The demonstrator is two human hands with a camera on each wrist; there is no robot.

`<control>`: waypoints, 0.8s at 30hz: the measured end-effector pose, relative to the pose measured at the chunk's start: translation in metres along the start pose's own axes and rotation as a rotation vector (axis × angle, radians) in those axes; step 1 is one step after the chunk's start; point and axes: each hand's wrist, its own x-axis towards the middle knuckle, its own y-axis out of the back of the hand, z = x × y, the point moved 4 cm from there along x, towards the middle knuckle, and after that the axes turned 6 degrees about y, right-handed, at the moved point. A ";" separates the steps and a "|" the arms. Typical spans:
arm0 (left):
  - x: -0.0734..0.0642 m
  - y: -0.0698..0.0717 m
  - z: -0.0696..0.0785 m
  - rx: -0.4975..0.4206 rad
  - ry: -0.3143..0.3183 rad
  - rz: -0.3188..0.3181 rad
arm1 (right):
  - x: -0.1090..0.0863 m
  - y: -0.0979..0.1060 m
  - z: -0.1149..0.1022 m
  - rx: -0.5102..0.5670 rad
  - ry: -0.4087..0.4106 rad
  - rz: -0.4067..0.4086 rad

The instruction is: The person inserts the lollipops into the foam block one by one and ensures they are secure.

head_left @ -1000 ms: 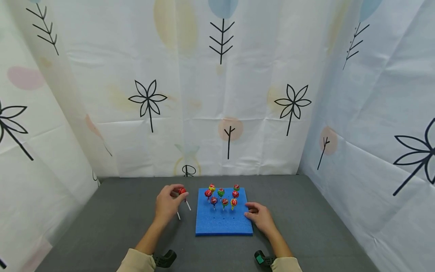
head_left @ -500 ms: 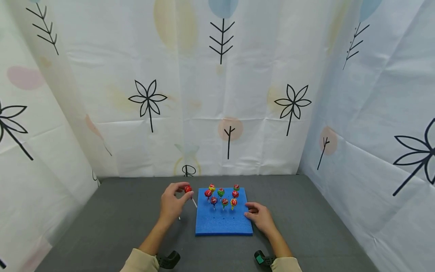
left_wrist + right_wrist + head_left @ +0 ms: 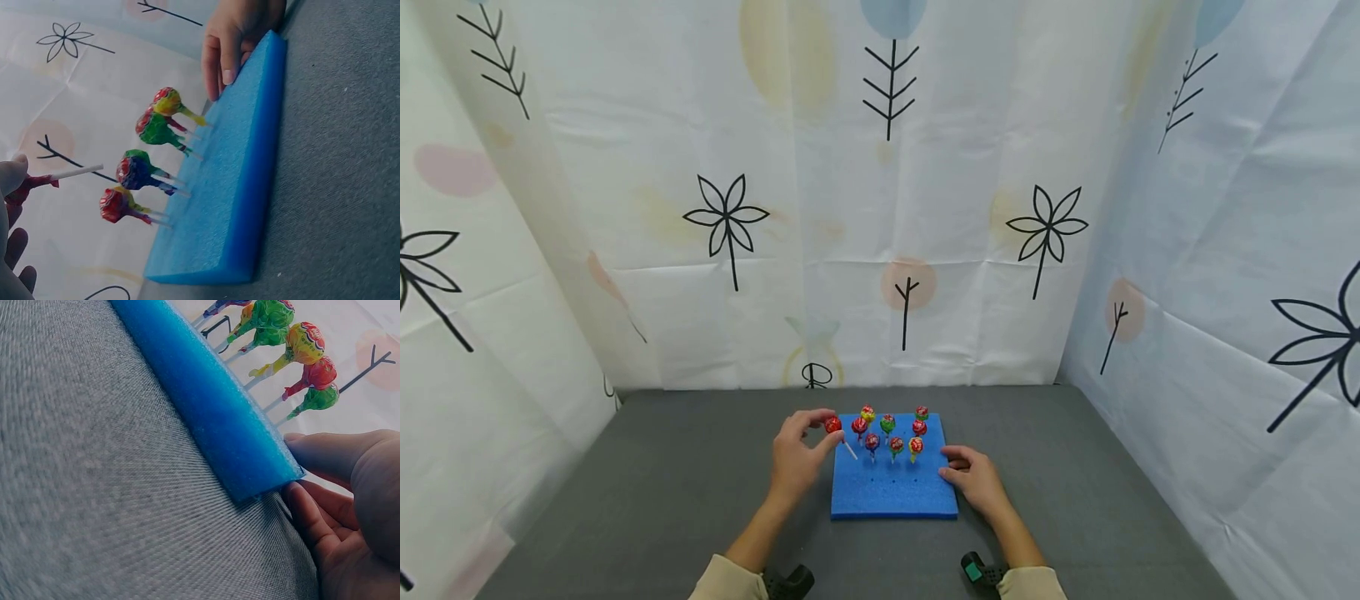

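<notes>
My left hand (image 3: 797, 461) pinches a red-wrapped lollipop (image 3: 832, 424) by its head, over the left edge of a blue foam board (image 3: 891, 502). Its white stick (image 3: 78, 172) slants down, with its tip apart from the board in the left wrist view. My right hand (image 3: 976, 481) grips the board's right edge, thumb (image 3: 325, 453) on top and fingers at the side and below. Several lollipops stand upright in the board, among them a green one (image 3: 887, 424), a yellow-and-red one (image 3: 916, 446) and a blue-and-red one (image 3: 872, 442).
Small dark holes (image 3: 894, 481) run across the board in front of the lollipops. The board lies on a grey cloth-covered table (image 3: 1037, 467). White patterned curtains (image 3: 970, 325) close off the back and both sides.
My left hand has carried the red lollipop rightward from beside the board to over its left edge. A white stick near that wrist is now out of sight. The right hand stays put.
</notes>
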 end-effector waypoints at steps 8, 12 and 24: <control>-0.010 -0.012 0.004 -0.021 -0.030 0.001 | -0.001 0.000 -0.001 -0.002 0.001 0.002; -0.013 -0.016 0.003 -0.040 -0.042 0.015 | -0.001 0.001 -0.001 0.004 -0.002 0.003; -0.022 -0.030 0.004 -0.127 -0.002 0.006 | -0.001 0.001 -0.001 0.004 0.002 0.004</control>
